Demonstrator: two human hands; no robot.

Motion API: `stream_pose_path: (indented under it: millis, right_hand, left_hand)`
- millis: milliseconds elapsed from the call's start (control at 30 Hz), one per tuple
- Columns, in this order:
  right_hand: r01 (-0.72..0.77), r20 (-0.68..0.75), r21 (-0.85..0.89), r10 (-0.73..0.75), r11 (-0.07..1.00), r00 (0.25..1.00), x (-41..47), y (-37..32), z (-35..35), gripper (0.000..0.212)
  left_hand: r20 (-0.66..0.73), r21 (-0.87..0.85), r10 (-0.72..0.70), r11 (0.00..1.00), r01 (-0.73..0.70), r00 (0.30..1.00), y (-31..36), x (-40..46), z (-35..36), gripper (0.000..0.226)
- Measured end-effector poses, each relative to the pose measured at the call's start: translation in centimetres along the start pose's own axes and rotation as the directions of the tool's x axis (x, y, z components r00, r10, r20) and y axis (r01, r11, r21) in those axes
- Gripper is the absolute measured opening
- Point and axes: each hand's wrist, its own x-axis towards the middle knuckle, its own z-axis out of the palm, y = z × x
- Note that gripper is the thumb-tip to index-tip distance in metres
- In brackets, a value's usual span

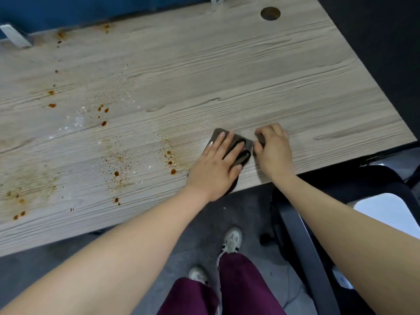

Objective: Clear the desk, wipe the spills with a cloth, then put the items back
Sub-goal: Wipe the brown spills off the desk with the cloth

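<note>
- Nearest the viewer, below both arms, 2 legs in maroon trousers [238, 289] and 2 pale sneakers [231, 241] stand on a grey floor.
- Right of the right forearm, a black office chair [304, 246] sits just beside the desk edge.
- The left hand [216, 164] lies flat on a folded grey-brown cloth [242, 147], fingers straight and spread, pressing it onto the desk near the front edge.
- The right hand [273, 148] is just right of the left, fingers curled over the cloth's right end, gripping it.
- The pale wood-grain desk [227, 76] carries both hands.
- Left of the left hand, orange-brown spill spots [171, 165] and white specks scatter across the desk, reaching its far left corner.
- Far beyond the right hand, a round cable hole [270, 13] opens near the desk's back edge.
- Behind the desk runs a blue partition [68, 10].
</note>
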Motion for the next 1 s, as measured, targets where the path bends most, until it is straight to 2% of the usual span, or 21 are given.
stream_pose_path:
  millis: [67,267,433,600,733,867,1000]
  right_hand:
    - [-0.012,-0.015,0.007,0.012,1.0,1.0,-0.6,-0.5,0.4,0.023]
    - [-0.02,-0.055,0.066,0.024,0.998,0.998,-2.3,-3.2,2.7,0.023]
    - [-0.009,-0.078,0.084,0.016,0.996,0.997,-2.6,-3.4,3.1,0.023]
    - [0.02,-0.086,0.026,-0.018,0.999,0.996,-3.3,-2.7,2.5,0.018]
    - [0.012,-0.087,0.028,-0.01,1.0,0.996,-3.5,-3.2,2.8,0.022]
    - [-0.005,-0.11,0.072,0.012,0.997,0.994,-3.8,-3.7,3.3,0.024]
    - [0.002,-0.061,0.086,0.004,0.996,0.998,-3.4,-3.1,3.0,0.024]
  left_hand:
    - [0.009,0.026,0.027,0.999,-0.027,1.0,-1.4,-1.0,-0.3,0.057]
    - [0.023,0.088,-0.084,0.993,0.081,0.996,-6.7,-6.9,-0.6,0.066]
    - [-0.025,0.102,-0.199,0.974,0.201,0.98,-4.4,-6.5,0.0,0.058]
    - [-0.028,0.029,-0.081,0.996,0.082,0.996,-0.4,-2.7,0.3,0.058]
    - [-0.003,0.055,0.01,0.998,-0.01,1.0,-4.1,-6.0,0.0,0.059]
    - [0.027,0.108,-0.048,0.993,0.045,0.998,-6.8,-9.3,-0.4,0.066]
    - [0.004,0.1,-0.094,0.991,0.093,0.996,-4.6,-7.2,0.0,0.062]
